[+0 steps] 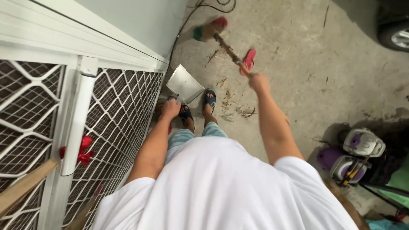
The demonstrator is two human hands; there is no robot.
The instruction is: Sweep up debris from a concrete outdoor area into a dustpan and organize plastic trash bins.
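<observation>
Left hand [170, 109] grips dustpan [185, 83]; right hand [258, 81] grips broom [218, 35].

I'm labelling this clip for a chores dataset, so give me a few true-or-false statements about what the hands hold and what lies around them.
1. The right hand grips a broom by its wooden handle. True.
2. The left hand holds a metal dustpan. True.
3. The broom's head rests against the mesh gate. False: it is out on the concrete floor, away from the gate.
4. A red sandal lies on the floor near the broom handle. True.
5. The person is barefoot. False: both feet wear dark sandals.
6. The purple and grey ride-on toy stands by the left hand. False: it stands on the right-hand side.
</observation>
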